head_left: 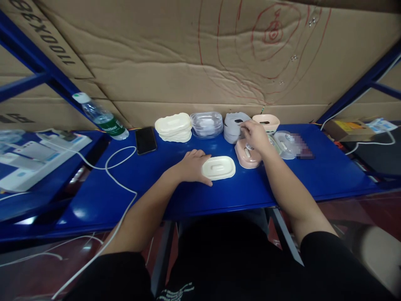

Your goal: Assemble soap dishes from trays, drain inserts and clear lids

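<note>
The dish [224, 168] is best steadied by the spread left hand [191, 167]; whether the grey stack [231, 130] is pinched by the right hand [257, 136] cannot be told.

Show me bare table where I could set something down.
Bare table lies in front of the white dish and right of the dark packet. Crowded: the back row, cream stack to peach box, and around the right hand.
</note>
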A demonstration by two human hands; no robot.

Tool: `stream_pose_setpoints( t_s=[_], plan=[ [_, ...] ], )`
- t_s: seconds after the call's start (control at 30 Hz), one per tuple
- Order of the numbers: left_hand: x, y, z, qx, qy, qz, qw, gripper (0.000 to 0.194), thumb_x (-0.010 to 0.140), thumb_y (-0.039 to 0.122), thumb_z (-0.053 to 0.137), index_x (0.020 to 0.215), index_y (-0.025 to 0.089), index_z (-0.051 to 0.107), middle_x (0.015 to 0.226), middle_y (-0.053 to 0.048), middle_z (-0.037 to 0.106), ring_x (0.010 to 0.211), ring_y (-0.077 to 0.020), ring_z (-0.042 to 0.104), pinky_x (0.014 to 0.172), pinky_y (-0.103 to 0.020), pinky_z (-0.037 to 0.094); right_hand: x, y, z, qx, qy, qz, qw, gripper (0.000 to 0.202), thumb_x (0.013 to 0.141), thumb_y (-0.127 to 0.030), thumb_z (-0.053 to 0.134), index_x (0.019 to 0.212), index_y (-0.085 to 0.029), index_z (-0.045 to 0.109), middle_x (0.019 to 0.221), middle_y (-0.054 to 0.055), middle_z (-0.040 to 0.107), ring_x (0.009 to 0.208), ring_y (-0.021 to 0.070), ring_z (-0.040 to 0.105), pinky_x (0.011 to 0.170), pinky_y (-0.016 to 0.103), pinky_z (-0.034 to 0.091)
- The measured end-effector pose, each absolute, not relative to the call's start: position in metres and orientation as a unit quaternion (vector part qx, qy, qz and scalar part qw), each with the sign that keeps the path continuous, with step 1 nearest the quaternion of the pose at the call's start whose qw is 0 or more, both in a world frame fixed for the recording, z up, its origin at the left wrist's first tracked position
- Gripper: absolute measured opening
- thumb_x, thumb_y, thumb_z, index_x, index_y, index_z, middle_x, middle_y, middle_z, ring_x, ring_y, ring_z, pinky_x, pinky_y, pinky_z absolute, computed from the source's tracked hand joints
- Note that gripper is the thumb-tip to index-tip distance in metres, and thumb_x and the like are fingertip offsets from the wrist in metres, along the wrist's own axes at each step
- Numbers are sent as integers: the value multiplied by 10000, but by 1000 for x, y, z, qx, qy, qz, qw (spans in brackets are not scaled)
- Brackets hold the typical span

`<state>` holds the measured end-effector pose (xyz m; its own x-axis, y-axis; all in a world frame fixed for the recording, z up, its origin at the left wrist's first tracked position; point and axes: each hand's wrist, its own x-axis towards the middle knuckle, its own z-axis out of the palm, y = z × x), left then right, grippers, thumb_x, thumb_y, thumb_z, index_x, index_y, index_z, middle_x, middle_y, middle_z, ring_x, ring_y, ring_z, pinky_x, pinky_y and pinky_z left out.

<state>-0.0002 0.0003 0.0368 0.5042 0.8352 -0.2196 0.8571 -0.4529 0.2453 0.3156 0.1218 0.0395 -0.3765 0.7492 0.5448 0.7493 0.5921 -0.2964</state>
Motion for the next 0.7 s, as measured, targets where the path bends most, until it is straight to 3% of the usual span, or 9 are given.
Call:
stream_pose_setpoints(
  t_s=[0.4, 0.7],
  plan=[
    [-2, 1, 36, 856, 489, -20, 169, 1305, 618, 900, 826, 1675, 206, 501, 1582, -222, 556, 1437, -483, 494, 1270, -609, 341, 317, 113, 41, -468, -786, -6, 403, 243, 1036, -306, 518, 1113, -260, 743, 1134, 131, 810, 1088, 331, 734, 998, 512, 576],
    [-4, 2, 39, 852, 492, -25, 179, 1293, 605, 844, 869, 1669, 205, 507, 1552, -209, 570, 1459, -460, 483, 1286, -584, 341, 314, 104, 43, -452, -798, 2, 399, 244, 1038, -325, 500, 1089, -252, 727, 1119, 136, 799, 1067, 321, 726, 986, 497, 580]
  ],
)
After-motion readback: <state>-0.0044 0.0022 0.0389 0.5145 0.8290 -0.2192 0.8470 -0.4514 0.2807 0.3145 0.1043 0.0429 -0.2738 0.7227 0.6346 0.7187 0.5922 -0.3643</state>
